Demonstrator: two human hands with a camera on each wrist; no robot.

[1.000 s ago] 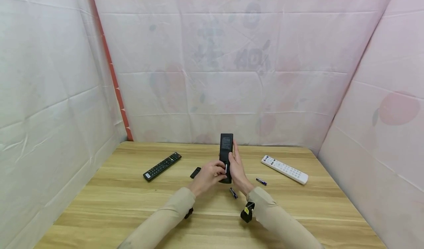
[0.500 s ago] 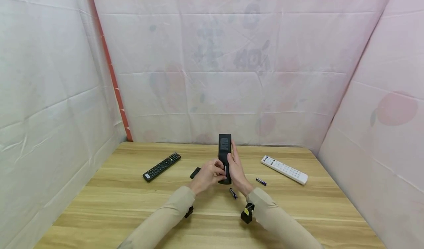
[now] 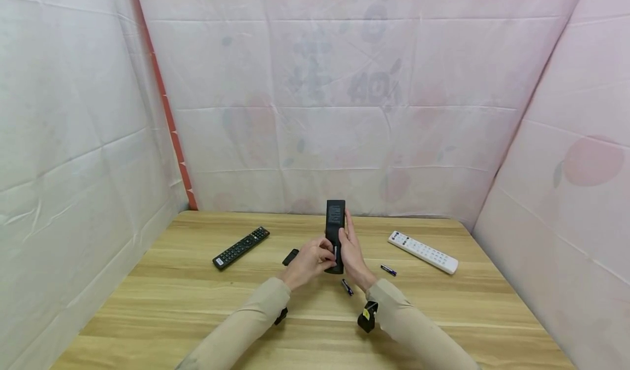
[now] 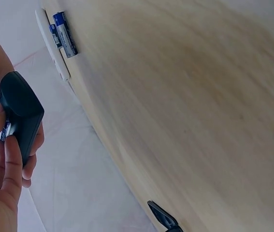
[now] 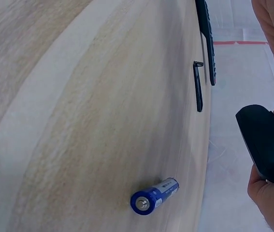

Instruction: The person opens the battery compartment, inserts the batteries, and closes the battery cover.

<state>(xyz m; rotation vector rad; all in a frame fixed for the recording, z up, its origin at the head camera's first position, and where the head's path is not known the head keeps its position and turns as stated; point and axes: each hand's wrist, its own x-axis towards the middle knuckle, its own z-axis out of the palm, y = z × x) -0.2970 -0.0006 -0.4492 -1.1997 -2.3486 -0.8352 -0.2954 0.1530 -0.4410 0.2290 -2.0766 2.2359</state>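
Back side up, a black remote control (image 3: 336, 214) is held above the table in my right hand (image 3: 353, 256), with the thumb along its near edge. My left hand (image 3: 307, 262) pinches a blue and silver battery (image 4: 5, 129) at the lower part of the remote's back. Fingers hide most of that battery, so how deep it sits cannot be seen. Two more batteries lie on the table: one battery (image 3: 346, 287) just below the hands, another battery (image 3: 388, 270) right of the right wrist. A small black battery cover (image 3: 290, 257) rests left of the left hand.
A second black remote (image 3: 241, 248) lies buttons up at the left of the wooden table (image 3: 147, 315). At the right lies a white remote (image 3: 423, 252). Fabric walls (image 3: 334, 140) stand behind and at both sides.
The battery at the left fingertips stood out more a second ago and now lies closer against the remote's back. The remote has shifted only slightly; both hands keep their hold.
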